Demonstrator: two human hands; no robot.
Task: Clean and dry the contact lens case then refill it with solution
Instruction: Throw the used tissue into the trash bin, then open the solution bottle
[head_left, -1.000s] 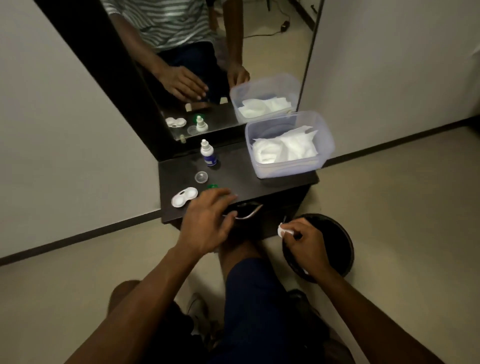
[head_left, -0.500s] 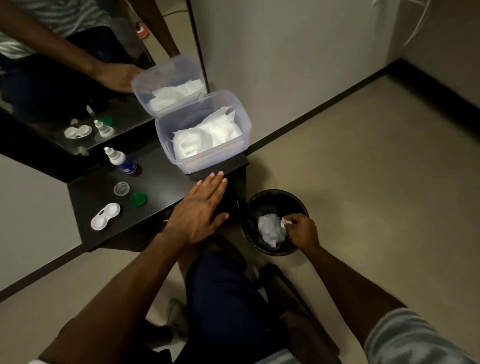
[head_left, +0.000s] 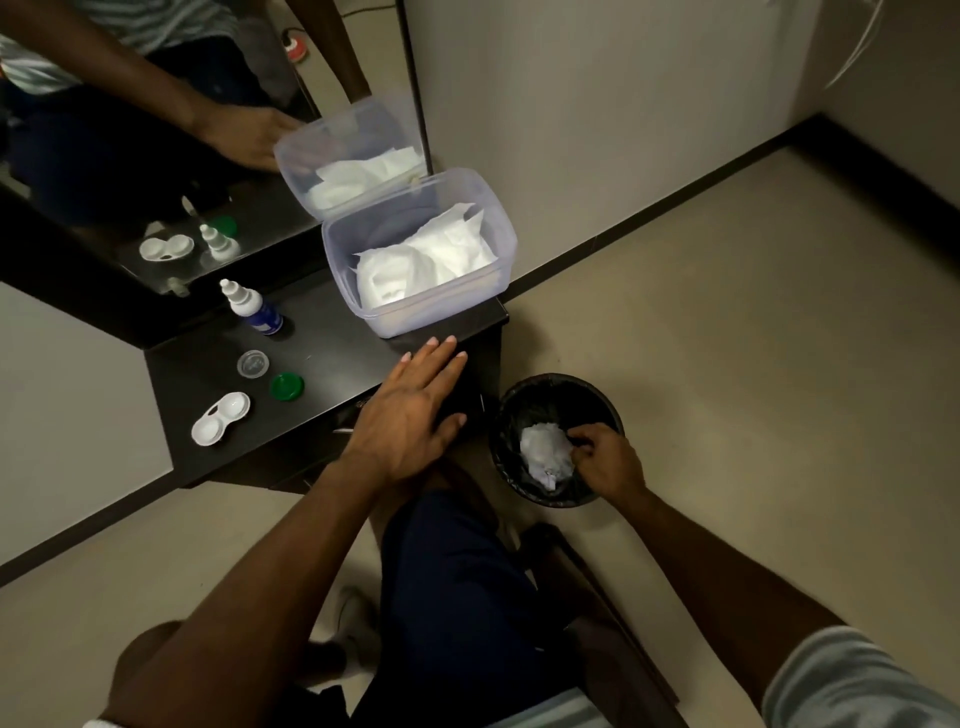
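- The right hand (head_left: 605, 460) is lowered into the black waste bin (head_left: 602, 397), fingers curled downward against the crumpled tissue (head_left: 545, 454). Half a second ago a small white wad was pinched at the fingertips; that wad is no longer seen apart from the tissue.
- It cannot be told whether the fingers are closed on anything, since the fingertips are turned away from the camera.
- The left hand (head_left: 410, 410) is laid flat, fingers spread, on the front edge of the dark shelf (head_left: 332, 338); it is unchanged from half a second ago.
- The open contact lens case (head_left: 221, 419) is left well apart from both hands, to the left of the flat hand, with the green cap (head_left: 287, 386), the clear cap (head_left: 253, 364) and the solution bottle (head_left: 252, 306) beyond it.
- By this judgement, drying is finished and refilling is the remaining step.
- Whether the case wells are dry cannot be made out.
- The tissue tub (head_left: 493, 275) is placed just beyond the left fingertips.
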